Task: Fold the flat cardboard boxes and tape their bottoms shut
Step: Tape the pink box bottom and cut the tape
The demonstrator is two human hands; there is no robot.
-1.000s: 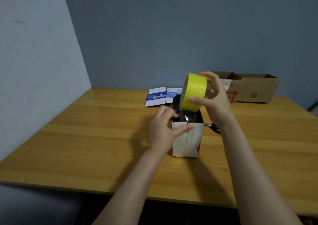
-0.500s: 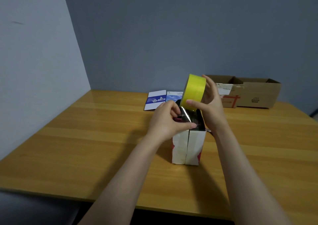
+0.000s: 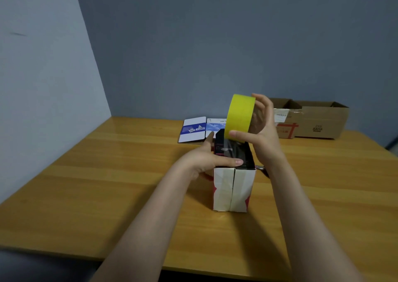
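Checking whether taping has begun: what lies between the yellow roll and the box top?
A glossy strip of clear tape, running from the yellow roll down onto the box; the head view shows it.

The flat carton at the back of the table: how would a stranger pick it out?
Follow the wooden table to its far edge by the blue wall. There, left of the two open brown boxes and partly behind the yellow tape roll, lies the carton. It alone lies flat, white with a blue band across it.
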